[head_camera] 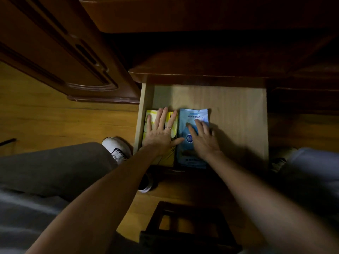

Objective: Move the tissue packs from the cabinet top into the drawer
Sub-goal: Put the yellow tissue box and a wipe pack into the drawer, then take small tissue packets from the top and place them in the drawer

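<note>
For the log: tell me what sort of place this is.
Probably a room in a home, dimly lit. A dark wooden cabinet with an open drawer stands on a wood floor, and both packs, yellow tissue pack and blue tissue pack, lie inside under flat hands.

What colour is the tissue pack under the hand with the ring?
Yellow tissue pack, under the left hand; head view.

drawer (238, 114): pale matt bare wood
cabinet top (201, 70): dark glossy varnished wood
blue pack (192, 116): shiny crinkled plastic
floor (45, 114): smooth wood
</note>
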A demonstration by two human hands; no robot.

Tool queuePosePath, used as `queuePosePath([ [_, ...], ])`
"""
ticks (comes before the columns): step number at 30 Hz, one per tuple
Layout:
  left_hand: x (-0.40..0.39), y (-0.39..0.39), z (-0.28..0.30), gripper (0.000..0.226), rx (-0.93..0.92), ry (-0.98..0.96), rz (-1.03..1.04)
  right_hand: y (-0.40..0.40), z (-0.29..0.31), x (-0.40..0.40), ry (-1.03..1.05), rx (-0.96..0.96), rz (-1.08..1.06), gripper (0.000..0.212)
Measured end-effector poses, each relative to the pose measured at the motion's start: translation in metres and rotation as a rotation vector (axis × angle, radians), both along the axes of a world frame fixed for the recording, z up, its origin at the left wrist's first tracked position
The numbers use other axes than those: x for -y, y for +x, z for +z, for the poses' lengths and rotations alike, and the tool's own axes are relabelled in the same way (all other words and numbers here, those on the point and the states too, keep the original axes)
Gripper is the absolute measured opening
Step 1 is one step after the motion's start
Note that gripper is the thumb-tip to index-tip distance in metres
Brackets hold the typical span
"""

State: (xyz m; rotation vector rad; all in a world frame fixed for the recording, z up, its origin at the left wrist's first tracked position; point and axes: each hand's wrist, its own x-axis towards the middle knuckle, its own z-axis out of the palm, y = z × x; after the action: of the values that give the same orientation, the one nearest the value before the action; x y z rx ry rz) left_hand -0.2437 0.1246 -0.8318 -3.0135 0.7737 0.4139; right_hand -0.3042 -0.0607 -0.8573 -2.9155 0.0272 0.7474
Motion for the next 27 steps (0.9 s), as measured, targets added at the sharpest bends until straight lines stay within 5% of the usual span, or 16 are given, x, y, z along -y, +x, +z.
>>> queuePosePath([
  [13, -0.002, 0.003, 0.016, 0.099, -0.088, 0.009, 0.018, -0.001, 0.021, -0.007, 0.029, -0.062, -0.018, 0.124],
  [19, 0.000, 0.012, 0.089, 0.089, -0.217, -0.080, 0.066, 0.003, 0.094, 0.011, 0.167, -0.111, -0.101, 0.097],
  [23, 0.002, 0.021, 0.177, 0.067, 0.052, -0.223, 0.023, 0.012, 0.178, 0.019, 0.356, 0.176, -0.196, 0.066],
  [27, 0.015, 0.031, 0.292, 0.036, 0.562, -0.522, -0.116, 0.022, 0.295, 0.036, 0.342, 0.878, -0.163, 0.022],
])
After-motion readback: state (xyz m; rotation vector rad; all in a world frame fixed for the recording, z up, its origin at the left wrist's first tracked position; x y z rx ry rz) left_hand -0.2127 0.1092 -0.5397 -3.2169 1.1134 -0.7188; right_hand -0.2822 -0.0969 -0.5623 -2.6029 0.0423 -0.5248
